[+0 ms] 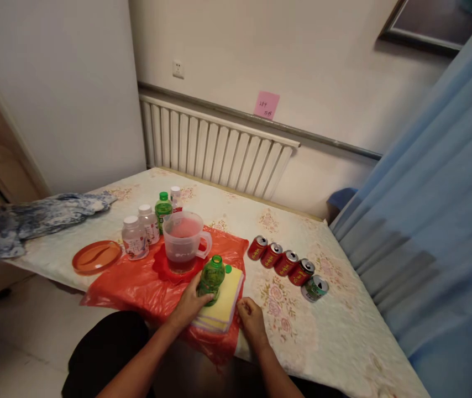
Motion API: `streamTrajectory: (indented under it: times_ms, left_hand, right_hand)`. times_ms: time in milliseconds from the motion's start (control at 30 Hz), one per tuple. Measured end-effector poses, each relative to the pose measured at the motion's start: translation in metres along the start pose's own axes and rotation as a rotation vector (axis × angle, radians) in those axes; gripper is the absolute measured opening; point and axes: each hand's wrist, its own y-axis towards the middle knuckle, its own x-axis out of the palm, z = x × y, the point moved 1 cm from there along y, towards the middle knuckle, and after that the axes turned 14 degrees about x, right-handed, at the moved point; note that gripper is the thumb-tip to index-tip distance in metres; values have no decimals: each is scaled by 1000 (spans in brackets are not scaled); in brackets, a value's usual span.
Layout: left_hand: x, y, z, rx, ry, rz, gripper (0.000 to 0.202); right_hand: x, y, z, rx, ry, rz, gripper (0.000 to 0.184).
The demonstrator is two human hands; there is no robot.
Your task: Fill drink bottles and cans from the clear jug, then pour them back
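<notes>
My left hand (194,303) is wrapped round a green plastic bottle (211,279). The bottle's mouth is uncapped, and it stands over a stack of yellow cloths (230,293). A small green cap (228,269) lies on the cloths beside it. Just right of the stack, my right hand (251,319) is closed in a fist by the edge of a red plastic sheet (136,293); whether anything is inside is hidden. Behind the bottle, a clear measuring jug (183,243) with a handle sits on a red dish (159,268).
Red cans (273,255) and one green can (314,288) stand in a row at right. White-capped jars (135,239) and a green-capped bottle (163,213) stand behind the jug. An orange lid (96,257) and patterned cloth (57,213) lie left; a radiator (215,146) lines the wall.
</notes>
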Motion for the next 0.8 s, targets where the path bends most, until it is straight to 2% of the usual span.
streamTrajectory:
  times_ms: [367, 567, 667, 800]
  left_hand:
    - [4, -8, -26, 61, 110, -35, 83]
    - [-1, -14, -45, 77, 124, -76, 75]
    - [-3, -15, -48, 75, 106, -69, 72]
    - [-2, -15, -48, 64, 129, -64, 71]
  right_hand:
    - [-1, -2, 0, -1, 12, -2, 26]
    - [0, -3, -1, 11, -5, 17, 27]
    - [-3, 1, -8, 14, -34, 56, 27]
    - [-7, 19, -35, -45, -131, 168, 23]
